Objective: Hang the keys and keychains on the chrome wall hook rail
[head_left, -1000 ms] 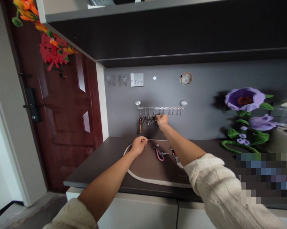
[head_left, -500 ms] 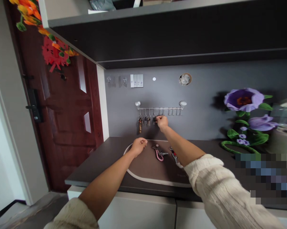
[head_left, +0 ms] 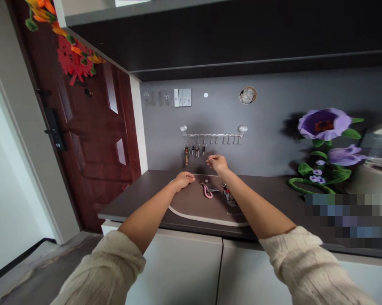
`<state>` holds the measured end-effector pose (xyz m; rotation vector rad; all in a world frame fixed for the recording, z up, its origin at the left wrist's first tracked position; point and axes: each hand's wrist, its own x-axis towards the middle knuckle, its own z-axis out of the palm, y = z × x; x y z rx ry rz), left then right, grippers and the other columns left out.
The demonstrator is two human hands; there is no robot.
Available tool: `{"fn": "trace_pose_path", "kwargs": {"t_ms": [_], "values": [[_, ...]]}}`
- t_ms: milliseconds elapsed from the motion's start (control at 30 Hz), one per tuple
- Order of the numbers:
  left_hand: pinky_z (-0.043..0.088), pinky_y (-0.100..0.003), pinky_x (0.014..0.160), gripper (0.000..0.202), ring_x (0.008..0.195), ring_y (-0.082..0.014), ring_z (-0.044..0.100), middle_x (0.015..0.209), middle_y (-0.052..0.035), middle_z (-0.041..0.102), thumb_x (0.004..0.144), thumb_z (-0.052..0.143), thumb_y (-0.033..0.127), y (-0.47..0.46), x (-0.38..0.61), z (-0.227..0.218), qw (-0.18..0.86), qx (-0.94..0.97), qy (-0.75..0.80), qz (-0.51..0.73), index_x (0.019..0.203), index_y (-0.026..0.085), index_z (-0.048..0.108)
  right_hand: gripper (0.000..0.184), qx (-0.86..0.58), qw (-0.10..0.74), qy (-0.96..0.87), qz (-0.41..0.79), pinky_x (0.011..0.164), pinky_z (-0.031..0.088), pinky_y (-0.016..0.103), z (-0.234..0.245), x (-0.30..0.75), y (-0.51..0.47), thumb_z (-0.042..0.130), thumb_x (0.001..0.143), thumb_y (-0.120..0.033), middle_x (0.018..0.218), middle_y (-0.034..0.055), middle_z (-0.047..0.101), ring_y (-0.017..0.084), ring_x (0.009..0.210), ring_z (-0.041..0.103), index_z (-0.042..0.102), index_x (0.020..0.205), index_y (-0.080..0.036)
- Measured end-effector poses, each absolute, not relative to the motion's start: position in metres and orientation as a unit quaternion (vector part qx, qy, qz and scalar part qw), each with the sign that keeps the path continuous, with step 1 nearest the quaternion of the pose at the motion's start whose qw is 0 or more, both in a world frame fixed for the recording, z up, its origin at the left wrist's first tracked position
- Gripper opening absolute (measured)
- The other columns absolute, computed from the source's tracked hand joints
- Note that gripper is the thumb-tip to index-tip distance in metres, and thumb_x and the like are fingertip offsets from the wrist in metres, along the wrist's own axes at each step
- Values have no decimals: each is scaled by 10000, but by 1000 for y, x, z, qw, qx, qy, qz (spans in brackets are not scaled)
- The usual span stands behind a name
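Note:
My right hand (head_left: 217, 162) hovers just below the chrome hook rail (head_left: 213, 135) on the grey wall, its fingers loosely pinched with nothing visible in them. Three key bunches (head_left: 195, 149) hang from the rail's left hooks, a little up and left of that hand. My left hand (head_left: 184, 179) rests curled on the far left edge of the oval brown mat (head_left: 191, 207); what it holds, if anything, is hidden. On the mat lie keys with a pink strap (head_left: 206, 190) and a second key bunch with red parts (head_left: 226, 193), between my two forearms.
The mat lies on a dark countertop (head_left: 130, 201) over white cabinet doors (head_left: 184, 271). A red-brown door (head_left: 92, 140) stands at the left. Purple artificial flowers (head_left: 324, 127) stand at the right. A dark overhead cabinet (head_left: 242, 38) hangs above. Light switches (head_left: 182, 97) sit on the wall.
My right hand has left the key bunch on the rail and dropped lower, away from the hooks. My left hand has sunk onto the mat. The camera has pulled back.

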<state>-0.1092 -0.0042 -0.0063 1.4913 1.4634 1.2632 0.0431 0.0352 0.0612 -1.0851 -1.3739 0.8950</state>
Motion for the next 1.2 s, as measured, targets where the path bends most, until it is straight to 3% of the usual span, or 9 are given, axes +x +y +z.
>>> {"fn": "trace_pose_path", "kwargs": {"t_ms": [200,400,633,933,1200], "values": [[345,-214,518,70,464,-71,402,493,29,503,629,614,188,-2,-96,-1,296,569,605,472,675,135,611,134,-490,486,-635,347,487,397,160,31,54,22,512,659,-81,657,27,621,49,475,503,579,767,-125],[371,-217,585,115,550,-81,454,614,8,564,634,577,136,5,-88,-11,258,652,548,456,743,129,616,126,-513,418,-708,247,558,396,190,8,66,30,560,605,-80,587,5,605,74,505,510,614,703,-137],[370,-230,631,133,586,-96,446,642,8,556,606,550,83,2,-95,-10,193,760,492,379,705,141,618,122,-525,397,-717,228,561,378,197,5,70,29,571,595,-87,525,-14,577,83,499,499,630,678,-153],[359,-256,697,58,698,-141,468,714,-28,545,661,546,159,3,-97,-8,82,807,475,340,649,153,602,134,-529,364,-736,213,553,352,201,1,66,23,556,590,-66,503,-15,565,84,489,481,634,649,-157],[359,-231,666,80,654,-107,466,684,-2,547,707,513,189,0,-99,-2,151,749,491,417,696,132,567,92,-530,356,-737,220,551,338,201,4,66,19,576,605,-109,558,-2,587,85,514,476,630,661,-159]]}}
